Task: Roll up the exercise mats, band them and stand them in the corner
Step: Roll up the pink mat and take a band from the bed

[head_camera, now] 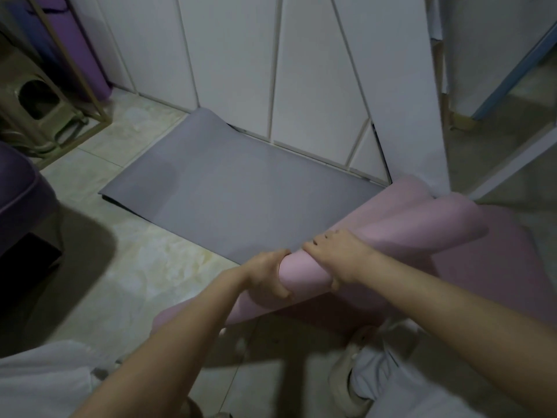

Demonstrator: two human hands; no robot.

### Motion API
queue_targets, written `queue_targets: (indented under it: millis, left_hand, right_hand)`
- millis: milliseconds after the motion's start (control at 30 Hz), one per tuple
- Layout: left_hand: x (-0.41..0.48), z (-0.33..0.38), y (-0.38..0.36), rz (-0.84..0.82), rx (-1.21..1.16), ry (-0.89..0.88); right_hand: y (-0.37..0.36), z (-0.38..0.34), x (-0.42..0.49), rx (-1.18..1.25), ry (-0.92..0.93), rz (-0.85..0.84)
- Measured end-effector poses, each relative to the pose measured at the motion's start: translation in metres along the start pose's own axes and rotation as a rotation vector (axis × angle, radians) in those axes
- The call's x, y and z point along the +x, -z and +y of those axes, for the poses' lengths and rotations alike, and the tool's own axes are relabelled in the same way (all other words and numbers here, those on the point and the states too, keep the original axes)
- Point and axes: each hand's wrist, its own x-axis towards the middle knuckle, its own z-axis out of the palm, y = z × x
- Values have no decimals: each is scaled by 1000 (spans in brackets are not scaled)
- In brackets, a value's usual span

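Observation:
An exercise mat, pink outside and grey inside, lies on the tiled floor. Its flat grey part [229, 188] stretches toward the white cabinet doors, its far corner curling up against them. The rolled pink part [401, 224] runs diagonally from lower left to upper right. My left hand [265, 276] grips the roll from the left side, fingers curled over its top and underside. My right hand [337, 254] grips the roll just to the right, fingers wrapped over the front edge. A purple rolled mat [75, 46] stands upright in the far left corner.
White cabinet doors [235, 55] close off the far side. A gold metal frame [90, 95] and a green plastic stool [39, 101] stand at the left. A dark purple seat [18, 191] sits at the left edge. My shoe [346, 384] is at lower right.

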Motion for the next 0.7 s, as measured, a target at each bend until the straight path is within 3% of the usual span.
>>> queue_targets:
  millis: [167,267,333,600,700]
  left_hand:
    - [3,8,-3,-34,-61,-23]
    - [-3,10,-15,103,-76,-27]
    - [-8,14,-25,224,37,-11]
    - [-18,27,-60,518,278,3]
    - [-16,25,-59,395,238,46]
  right_hand:
    - [-2,11,-2,47,-18,6]
    - [2,15,0,69,-31,1]
    - [7,16,3,95,-33,-34]
    - [13,26,10,405,-30,-329]
    - [11,20,10,441,-33,-354]
